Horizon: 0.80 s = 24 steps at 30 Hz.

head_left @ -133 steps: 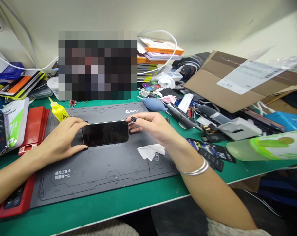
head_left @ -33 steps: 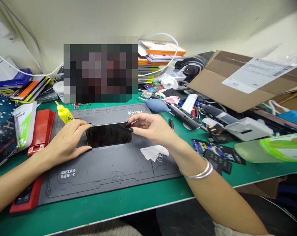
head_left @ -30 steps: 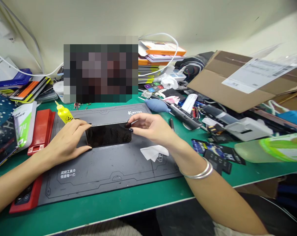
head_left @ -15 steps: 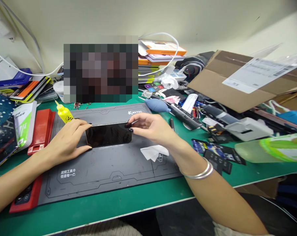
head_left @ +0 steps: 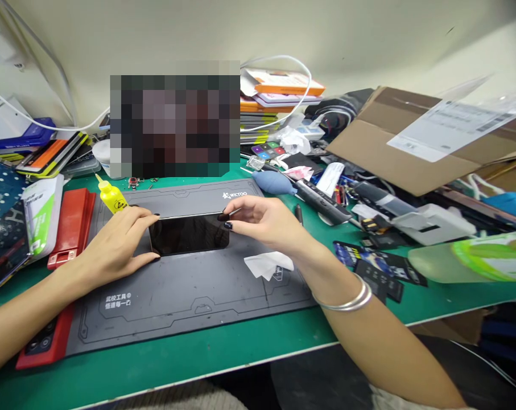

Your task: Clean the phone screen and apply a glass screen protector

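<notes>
A dark smartphone (head_left: 189, 234) is held lengthwise over the grey work mat (head_left: 189, 290), its black glass facing me. My left hand (head_left: 123, 239) grips its left end, fingers along the upper corner and thumb at the lower one. At the upper right corner, the thumb and fingers of my right hand (head_left: 260, 222) pinch the phone's edge. Just behind my left hand lies a yellow dispenser bottle (head_left: 110, 195) with a thin nozzle. A crumpled white wipe (head_left: 266, 265) rests on the mat below my right wrist.
Left of the mat is a red fixture (head_left: 72, 225). On the right are a blue air blower (head_left: 273, 182), a large cardboard box (head_left: 381, 136), loose parts and a drink bottle (head_left: 437, 265) lying sideways. Stacked boxes (head_left: 287, 85) stand behind. A pixelated patch hides the back middle.
Almost nothing differs. Both hands keep their hold on the phone, and its right end has shifted very slightly.
</notes>
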Tool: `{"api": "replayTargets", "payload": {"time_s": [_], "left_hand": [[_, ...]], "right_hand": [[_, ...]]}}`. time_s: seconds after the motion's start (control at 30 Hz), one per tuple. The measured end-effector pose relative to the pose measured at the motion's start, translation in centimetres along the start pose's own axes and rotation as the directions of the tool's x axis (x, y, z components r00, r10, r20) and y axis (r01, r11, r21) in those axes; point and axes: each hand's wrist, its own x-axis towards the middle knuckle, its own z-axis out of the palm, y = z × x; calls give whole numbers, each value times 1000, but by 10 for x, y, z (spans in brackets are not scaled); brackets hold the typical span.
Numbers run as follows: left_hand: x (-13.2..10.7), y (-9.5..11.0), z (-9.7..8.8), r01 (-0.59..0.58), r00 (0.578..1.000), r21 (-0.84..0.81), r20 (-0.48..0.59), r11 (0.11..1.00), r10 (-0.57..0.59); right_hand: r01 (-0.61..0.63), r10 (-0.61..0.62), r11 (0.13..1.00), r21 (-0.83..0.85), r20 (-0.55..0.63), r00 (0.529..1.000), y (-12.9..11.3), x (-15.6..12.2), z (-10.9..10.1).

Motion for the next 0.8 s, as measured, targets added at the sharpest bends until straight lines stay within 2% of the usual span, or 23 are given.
{"api": "replayTargets", "payload": {"time_s": [0.8], "left_hand": [[0, 2, -1, 22, 1000, -33, -8, 999, -22]], "right_hand": [[-25, 25, 1000, 3, -1, 1000, -3, -1, -1]]}}
